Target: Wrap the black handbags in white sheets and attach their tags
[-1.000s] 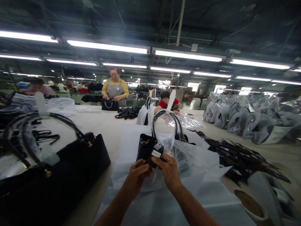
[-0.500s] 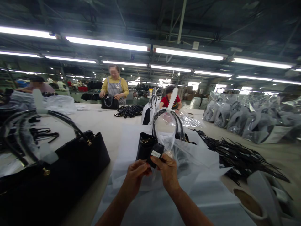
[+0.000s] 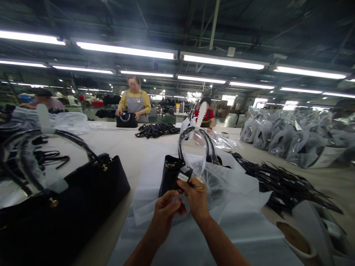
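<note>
Head view, long pale work table [image 3: 124,147]. The small black leather handbag [image 3: 168,176] stands upright on the white wrapping sheet [image 3: 244,225] straight ahead of us, its looped handles sleeved in clear plastic film [image 3: 194,149]. Our right hand [image 3: 196,195] holds the black hang tag with a white label [image 3: 183,176] at the bag's near top corner, thumb and forefinger clamped on it. Our left hand [image 3: 165,212] has dropped since half a second ago. Then it met the right hand at the tag; now it sits lower, fingers bunched together just under the tag. Whether they grip anything we cannot tell. We judge that the tag now rests with the right hand alone. The bag itself has barely shifted. To the left lies a large black handbag with gold fittings [image 3: 91,195]. To the right is a heap of black straps [image 3: 277,184], with bagged goods in clear plastic [image 3: 291,136] beyond. Across the table a co-worker in a yellow top and checked apron [image 3: 135,105] handles another black bag [image 3: 127,120].
</note>
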Demonstrator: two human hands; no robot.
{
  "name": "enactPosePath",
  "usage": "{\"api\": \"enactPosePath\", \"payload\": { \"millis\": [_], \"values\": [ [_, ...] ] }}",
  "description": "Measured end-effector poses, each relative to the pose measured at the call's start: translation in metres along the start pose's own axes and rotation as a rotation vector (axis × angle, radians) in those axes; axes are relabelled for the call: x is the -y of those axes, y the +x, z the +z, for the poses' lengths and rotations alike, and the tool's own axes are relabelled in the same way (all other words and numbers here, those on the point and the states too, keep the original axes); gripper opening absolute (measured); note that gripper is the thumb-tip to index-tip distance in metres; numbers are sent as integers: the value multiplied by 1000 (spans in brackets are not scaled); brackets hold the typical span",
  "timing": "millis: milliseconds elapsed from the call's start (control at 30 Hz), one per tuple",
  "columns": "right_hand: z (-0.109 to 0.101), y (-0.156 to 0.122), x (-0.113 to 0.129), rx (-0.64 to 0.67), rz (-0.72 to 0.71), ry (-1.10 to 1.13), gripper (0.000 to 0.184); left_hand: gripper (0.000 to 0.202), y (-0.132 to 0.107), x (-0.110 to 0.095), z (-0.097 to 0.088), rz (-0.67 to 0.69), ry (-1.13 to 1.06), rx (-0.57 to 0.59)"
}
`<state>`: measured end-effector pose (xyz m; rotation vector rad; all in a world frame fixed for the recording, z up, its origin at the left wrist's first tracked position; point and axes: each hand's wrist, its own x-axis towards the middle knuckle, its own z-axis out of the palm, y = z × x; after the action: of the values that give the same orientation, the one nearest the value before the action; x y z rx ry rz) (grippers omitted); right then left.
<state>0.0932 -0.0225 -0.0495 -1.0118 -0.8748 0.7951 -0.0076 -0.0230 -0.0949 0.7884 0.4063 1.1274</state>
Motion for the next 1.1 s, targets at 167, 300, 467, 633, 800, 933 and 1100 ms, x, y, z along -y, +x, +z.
{"api": "enactPosePath", "payload": {
  "millis": [167,300,467,633,800,933,1100],
  "values": [
    [2,3,2,-19,-29,-17,23,26,-1,-1,2,-14,23,32],
    [2,6,-5,-58,-46,-38,23,29,-1,1,3,-17,-8,34],
    [2,7,-6,-50,-49,-31,22,36,-2,0,4,-67,-28,35],
    [4,9,-6,-56,-47,15,21,35,-1,1,5,-75,-63,50],
    [6,9,-9,-73,-21,92,22,36,-2,-4,6,-80,-31,54],
    [7,5,-12,-40,71,131,31,24,1,-14,7,27,66,57],
    [-3,-1,-17,25,2,-69,41,23,7,-16,3,144,265,-98]
  ]
}}
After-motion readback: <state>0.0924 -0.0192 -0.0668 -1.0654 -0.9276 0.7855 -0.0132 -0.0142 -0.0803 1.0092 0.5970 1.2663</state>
